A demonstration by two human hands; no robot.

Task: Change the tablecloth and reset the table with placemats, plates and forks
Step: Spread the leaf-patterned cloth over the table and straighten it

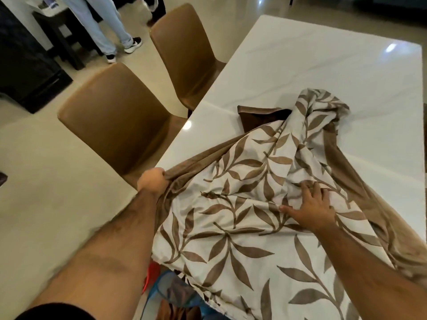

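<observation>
My left hand [152, 180] at near left edge of white marble surface [323, 65], grip clenched on brown border of leaf-print tablecloth [231, 227]. My right hand [310, 204] flat on cloth, fingers [307, 188] spread, pressing folds, not pinching. Tablecloth bunched over near end of surface, near edge hanging off toward me, heaped peak at far side. Folded brown cloth [256, 115] partly under that peak. Two tan chairs [115, 121] along left side. Person's legs [101, 26] stand far left.
</observation>
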